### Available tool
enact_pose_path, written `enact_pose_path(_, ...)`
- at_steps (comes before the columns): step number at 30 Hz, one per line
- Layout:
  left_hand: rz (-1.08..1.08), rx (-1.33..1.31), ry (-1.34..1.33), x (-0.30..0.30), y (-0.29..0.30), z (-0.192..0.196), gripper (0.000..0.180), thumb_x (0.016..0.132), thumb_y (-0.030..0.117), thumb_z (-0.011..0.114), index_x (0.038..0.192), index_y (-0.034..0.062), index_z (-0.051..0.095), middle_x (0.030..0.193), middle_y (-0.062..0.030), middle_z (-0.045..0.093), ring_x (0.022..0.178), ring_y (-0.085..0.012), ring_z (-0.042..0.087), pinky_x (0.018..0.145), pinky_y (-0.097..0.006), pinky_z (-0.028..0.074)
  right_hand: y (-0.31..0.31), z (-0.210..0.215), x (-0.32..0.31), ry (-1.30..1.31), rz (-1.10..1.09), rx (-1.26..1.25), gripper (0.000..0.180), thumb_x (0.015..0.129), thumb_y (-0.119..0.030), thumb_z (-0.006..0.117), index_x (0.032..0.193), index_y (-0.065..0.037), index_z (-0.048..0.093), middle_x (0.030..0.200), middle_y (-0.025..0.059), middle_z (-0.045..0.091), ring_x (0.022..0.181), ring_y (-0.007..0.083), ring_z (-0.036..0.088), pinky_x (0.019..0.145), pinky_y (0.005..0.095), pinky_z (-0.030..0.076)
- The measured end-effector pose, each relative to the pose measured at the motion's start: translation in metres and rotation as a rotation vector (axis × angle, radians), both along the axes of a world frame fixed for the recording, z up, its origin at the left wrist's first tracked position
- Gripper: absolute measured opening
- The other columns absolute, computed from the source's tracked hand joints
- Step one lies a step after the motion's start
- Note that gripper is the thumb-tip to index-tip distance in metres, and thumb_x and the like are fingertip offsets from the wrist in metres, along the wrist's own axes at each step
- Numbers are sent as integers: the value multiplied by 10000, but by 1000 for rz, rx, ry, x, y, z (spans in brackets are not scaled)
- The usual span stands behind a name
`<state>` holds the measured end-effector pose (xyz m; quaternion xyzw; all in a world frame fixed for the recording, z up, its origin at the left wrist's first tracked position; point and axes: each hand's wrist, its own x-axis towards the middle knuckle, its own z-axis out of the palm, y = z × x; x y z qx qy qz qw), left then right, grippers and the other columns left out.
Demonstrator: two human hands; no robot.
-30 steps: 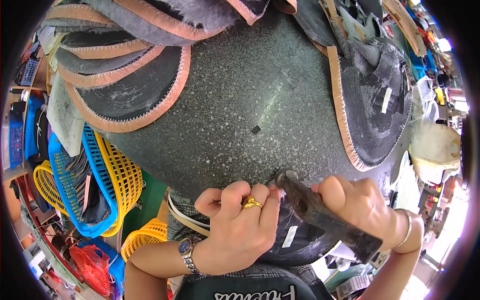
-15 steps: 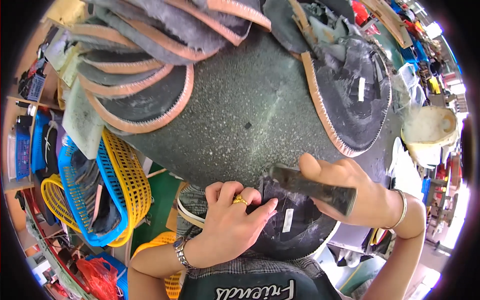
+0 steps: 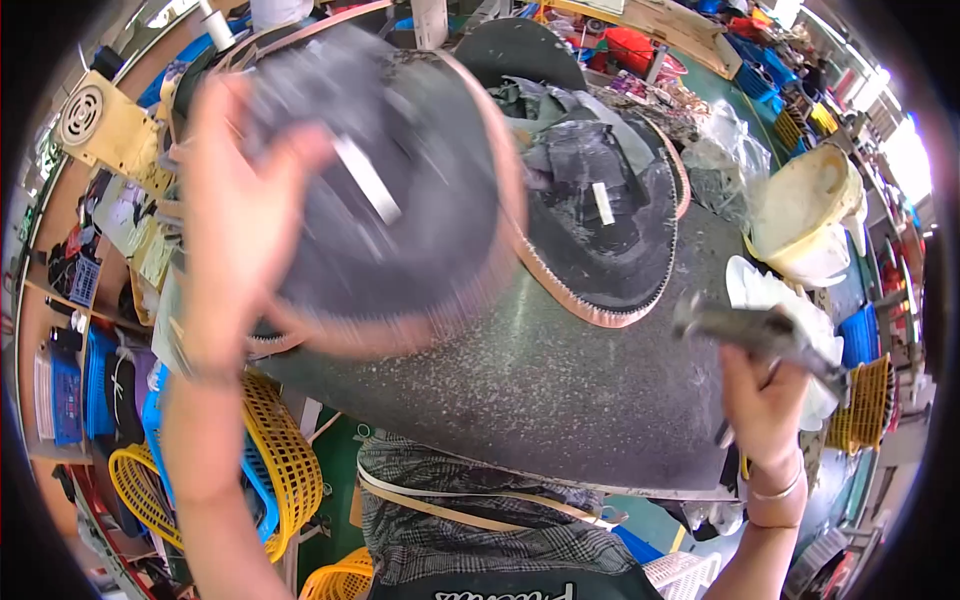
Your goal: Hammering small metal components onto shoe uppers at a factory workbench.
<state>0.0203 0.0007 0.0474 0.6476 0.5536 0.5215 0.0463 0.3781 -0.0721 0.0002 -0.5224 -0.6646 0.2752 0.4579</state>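
My left hand (image 3: 240, 215) is raised at the upper left and smeared by motion. It grips a large rounded dark piece (image 3: 430, 250) with a pink stitched edge band, its thumb on the dark face. A white strip (image 3: 367, 180) lies on this piece. At the right, my right hand (image 3: 768, 420) is wrapped round a hammer, whose dark metal head (image 3: 755, 335) lies crosswise above the fist. Farther back on the worktop (image 3: 520, 390), between my hands, rests a similar dark piece (image 3: 590, 250) with pink edging and a white strip.
Yellow and blue plastic baskets (image 3: 280, 450) stand left of the worktop. A cream tub (image 3: 805, 215) and white sheets (image 3: 785, 300) are at its right. A yellow basket (image 3: 862, 405) stands farther right. Clear plastic (image 3: 730, 150) is bunched at the back right.
My left hand has left the near edge and now holds a dark piece up at the upper left. My right hand has moved right with the hammer. The view has shifted.
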Motion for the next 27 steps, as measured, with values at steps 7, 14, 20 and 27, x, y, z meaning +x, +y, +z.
enact_pose_path(7, 692, -322, 921, -93, 99, -21, 706, 693, 200, 786, 1302, 116, 439, 1295, -182, 460, 1207, -390, 393, 913, -542, 343, 68, -1, 18, -59, -116, -124, 119, 857, -80, 621, 951, -8, 606, 667, -53, 412, 602, 45, 347, 532, 223, 307)
enact_pose_path(14, 144, 237, 721, 99, 126, -37, 522, 721, 277, 746, 1195, 127, 585, 1322, -144, 406, 1213, -374, 338, 913, -518, 288, 197, -21, 29, -398, -43, 332, 280, 823, -158, 582, 1049, 6, 596, 866, 166, 611, 843, 291, 584, 772, 373, 449)
enact_pose_path(20, -262, -27, 458, 117, 136, -69, 126, 806, 202, 668, 818, 77, 680, 855, -96, 646, 922, -202, 575, 853, -399, 314, 276, -21, -25, -726, 17, 24, 283, 831, -168, 574, 1018, 42, 596, 1010, 272, 605, 998, 403, 576, 854, 452, 448)
enact_pose_path(27, -341, -94, 162, 92, 122, -46, 307, 824, 213, 675, 1034, -5, 625, 831, -150, 675, 726, -266, 667, 662, -331, 505, 284, -40, -29, -653, -91, 78, 312, 824, -202, 575, 1020, 41, 589, 959, 292, 604, 961, 450, 566, 836, 482, 454)
